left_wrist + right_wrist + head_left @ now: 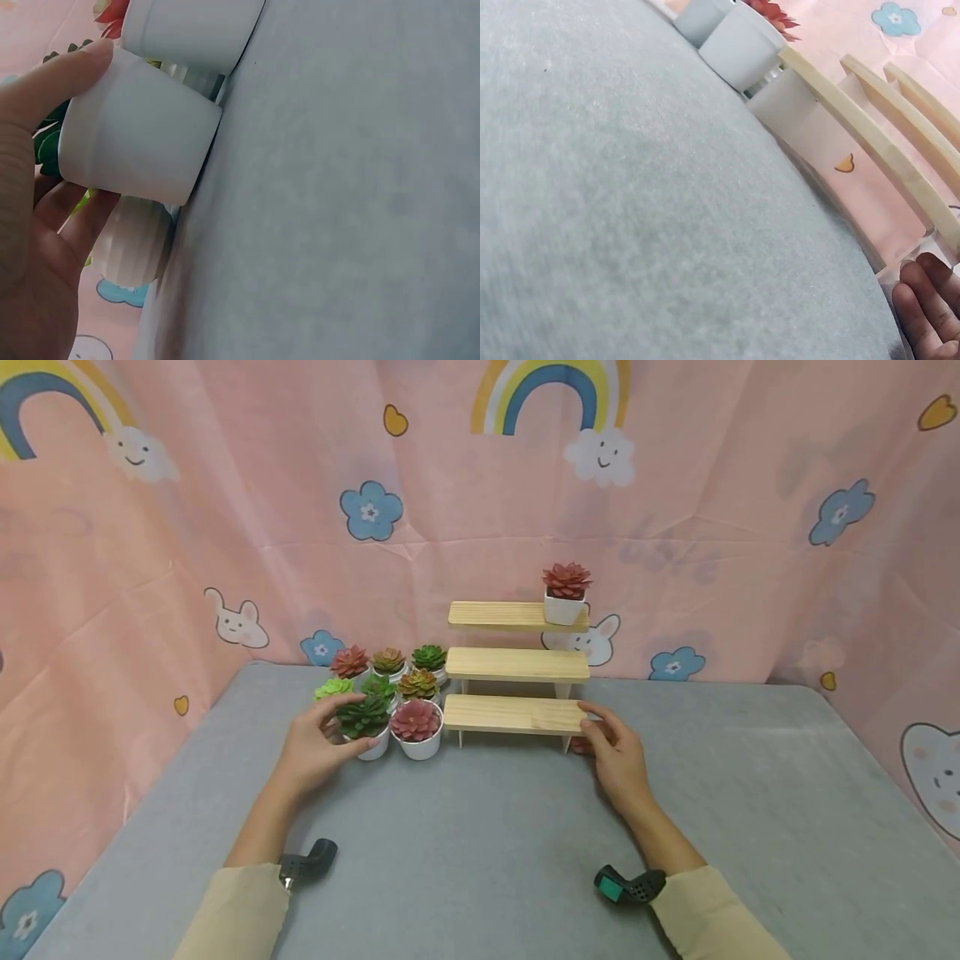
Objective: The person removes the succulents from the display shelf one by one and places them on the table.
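Observation:
My left hand [318, 743] holds a dark green potted succulent [363, 717] by its white pot, thumb on the near side and fingers on the far side. In the left wrist view that white pot [139, 127] stands tilted in the frame, its base at the grey surface; whether it is lifted cannot be told. Right beside it is a pink succulent [417, 723] in a white pot. My right hand [618, 760] grips the right end of the lowest step of a three-step wooden stand [517, 714]. Some of its fingers sit below the board by the leg.
Several other potted succulents [388, 662] cluster left of the stand. A red succulent [566, 593] in a white pot stands on the top step's right end. Behind the grey table [480, 860] hangs a pink patterned cloth [465, 510].

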`<act>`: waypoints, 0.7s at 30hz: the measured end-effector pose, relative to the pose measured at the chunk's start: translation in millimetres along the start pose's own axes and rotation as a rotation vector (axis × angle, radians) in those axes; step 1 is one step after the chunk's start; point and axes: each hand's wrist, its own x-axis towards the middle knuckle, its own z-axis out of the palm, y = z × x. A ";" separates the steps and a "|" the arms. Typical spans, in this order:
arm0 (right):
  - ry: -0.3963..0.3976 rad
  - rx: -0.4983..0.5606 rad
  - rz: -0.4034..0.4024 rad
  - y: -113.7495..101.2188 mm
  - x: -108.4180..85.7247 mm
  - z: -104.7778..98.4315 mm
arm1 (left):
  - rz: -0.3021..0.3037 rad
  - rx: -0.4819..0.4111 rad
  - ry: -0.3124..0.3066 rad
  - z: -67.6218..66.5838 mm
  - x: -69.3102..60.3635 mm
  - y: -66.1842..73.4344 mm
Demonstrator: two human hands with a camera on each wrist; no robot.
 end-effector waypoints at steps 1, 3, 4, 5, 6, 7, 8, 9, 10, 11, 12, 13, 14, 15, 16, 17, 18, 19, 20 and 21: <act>-0.001 0.004 0.000 0.0 0.1 -0.1 | -0.001 0.000 -0.006 -0.2 -0.4 0.6; 0.000 0.009 -0.002 0.1 0.2 -0.4 | -0.007 -0.001 -0.012 -0.5 -1.1 1.7; 0.000 0.008 -0.004 0.1 0.2 -0.4 | -0.011 0.001 -0.015 -0.7 -1.4 2.1; 0.000 0.006 -0.006 0.1 0.1 -0.4 | -0.012 -0.003 -0.017 -0.9 -1.6 2.4; 0.000 0.004 -0.007 0.0 0.1 -0.4 | -0.012 -0.001 -0.018 -1.0 -1.9 2.7; 0.000 0.001 -0.008 0.0 0.0 -0.3 | -0.012 0.001 -0.019 -1.2 -2.2 2.9; 0.000 -0.002 -0.008 0.0 -0.1 -0.3 | -0.009 0.005 -0.019 -1.3 -2.4 3.0; 0.000 -0.005 -0.006 -0.1 -0.2 -0.2 | -0.005 0.010 -0.018 -1.4 -2.6 2.9; 0.001 -0.007 -0.004 -0.2 -0.3 -0.2 | -0.002 0.015 -0.018 -1.4 -2.7 2.7; 0.001 -0.008 -0.002 -0.3 -0.4 -0.1 | 0.005 0.024 -0.016 -1.5 -2.8 2.5; 0.001 -0.009 0.000 -0.4 -0.5 -0.1 | 0.010 0.036 -0.015 -1.4 -3.0 2.3; 0.001 -0.010 0.001 -0.5 -0.6 -0.1 | 0.015 0.048 -0.014 -1.5 -3.1 2.3; 0.001 -0.011 0.003 -0.7 -0.7 0.0 | 0.021 0.059 -0.013 -1.5 -3.3 2.2; 0.001 -0.011 0.004 -0.9 -0.8 0.0 | 0.023 0.070 -0.014 -1.6 -3.4 2.2; 0.000 -0.012 0.003 -1.0 -0.9 0.0 | 0.025 0.079 -0.015 -1.6 -3.5 2.2; 0.000 -0.012 0.001 -1.2 -1.0 0.0 | 0.027 0.088 -0.015 -1.7 -3.6 2.4; 0.000 -0.013 0.000 -1.3 -1.1 -0.1 | 0.026 0.094 -0.017 -1.7 -3.6 2.3; 0.000 -0.012 -0.002 -1.4 -1.2 -0.2 | 0.026 0.098 -0.018 -1.7 -3.6 2.3; 0.000 -0.012 -0.003 -1.5 -1.3 -0.3 | 0.024 0.098 -0.018 -1.5 -3.6 2.1; -0.001 -0.010 -0.005 -1.6 -1.4 -0.4 | 0.022 0.099 -0.020 -1.4 -3.6 1.9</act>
